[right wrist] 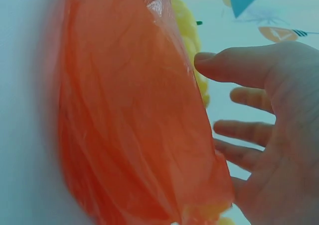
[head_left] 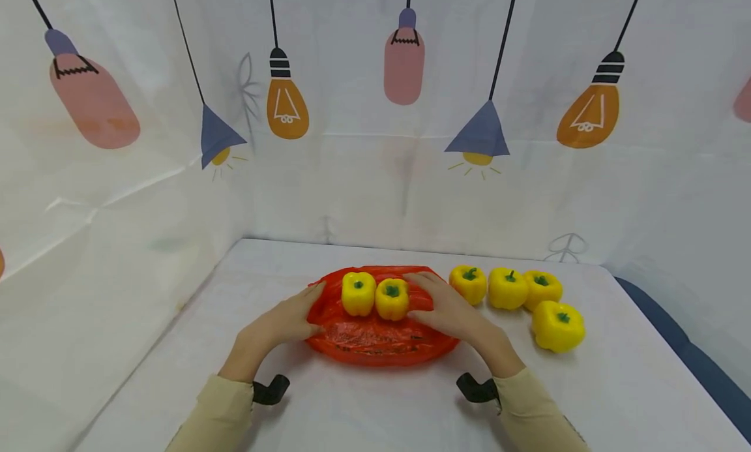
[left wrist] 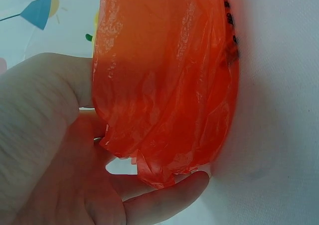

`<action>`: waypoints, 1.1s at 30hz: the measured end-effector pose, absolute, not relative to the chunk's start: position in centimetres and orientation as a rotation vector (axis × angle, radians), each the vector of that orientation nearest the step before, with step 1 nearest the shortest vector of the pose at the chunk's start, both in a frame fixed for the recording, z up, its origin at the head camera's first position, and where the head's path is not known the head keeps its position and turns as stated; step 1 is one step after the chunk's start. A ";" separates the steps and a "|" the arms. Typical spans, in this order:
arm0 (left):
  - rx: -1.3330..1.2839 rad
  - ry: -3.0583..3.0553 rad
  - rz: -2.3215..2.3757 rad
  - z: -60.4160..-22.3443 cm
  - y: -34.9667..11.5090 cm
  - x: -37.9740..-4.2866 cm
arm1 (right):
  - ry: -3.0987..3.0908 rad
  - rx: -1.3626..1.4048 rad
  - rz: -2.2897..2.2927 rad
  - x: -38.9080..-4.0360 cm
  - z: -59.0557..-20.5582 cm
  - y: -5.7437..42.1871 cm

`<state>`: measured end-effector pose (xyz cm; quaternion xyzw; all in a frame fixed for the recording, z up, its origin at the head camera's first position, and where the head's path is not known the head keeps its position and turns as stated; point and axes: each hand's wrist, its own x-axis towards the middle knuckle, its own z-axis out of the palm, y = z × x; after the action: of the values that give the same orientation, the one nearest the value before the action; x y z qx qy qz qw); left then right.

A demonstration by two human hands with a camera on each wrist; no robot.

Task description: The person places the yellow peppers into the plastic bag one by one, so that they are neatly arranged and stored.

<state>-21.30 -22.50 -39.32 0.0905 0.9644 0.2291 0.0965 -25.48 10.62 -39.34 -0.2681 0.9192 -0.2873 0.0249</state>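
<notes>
A red plastic bag (head_left: 375, 341) lies spread in the middle of the table. Two yellow bell peppers (head_left: 358, 294) (head_left: 391, 299) stand side by side at its middle; whether in or on it I cannot tell. At the bag's left end my left hand (head_left: 290, 318) holds the edge, its thumb over the top and its fingers (left wrist: 167, 200) round the crumpled end. The thumb's tip is hidden by the plastic. My right hand (head_left: 448, 306) reaches over the bag's right side beside the nearer pepper. In the right wrist view its fingers (right wrist: 244, 131) are spread and loosely straight, gripping nothing.
Several yellow bell peppers (head_left: 559, 326) stand on the white table (head_left: 375, 413) right of the bag. A pale sheet (head_left: 352, 184) printed with lamps hangs behind and on the left. Black wrist mounts (head_left: 271, 390) (head_left: 477, 388) jut inward from both wrists. A dark blue object (head_left: 657, 315) borders the table's right.
</notes>
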 end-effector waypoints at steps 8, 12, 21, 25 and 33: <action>0.264 2.853 0.672 -39.4 -22.7 -21.3 | 2.838 -0.762 -0.911 -24.8 -39.0 12.3; 0.275 2.851 0.671 -39.4 -22.5 -21.3 | 2.846 -0.751 -0.907 -24.3 -38.8 13.5; 0.285 2.856 0.651 -39.0 -22.6 -21.3 | 2.932 -0.721 -0.873 -23.7 -38.4 16.3; 0.315 2.858 0.655 -39.2 -22.7 -21.4 | 2.969 -0.697 -0.843 -23.4 -38.3 17.7; 0.315 2.863 0.640 -39.3 -22.7 -21.4 | 2.942 -0.608 -0.819 -23.3 -36.9 21.1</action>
<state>-21.35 -22.71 -39.35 0.1061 0.9659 0.2160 0.0954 -23.34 21.11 -36.91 -0.1951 0.9448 -0.2629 0.0141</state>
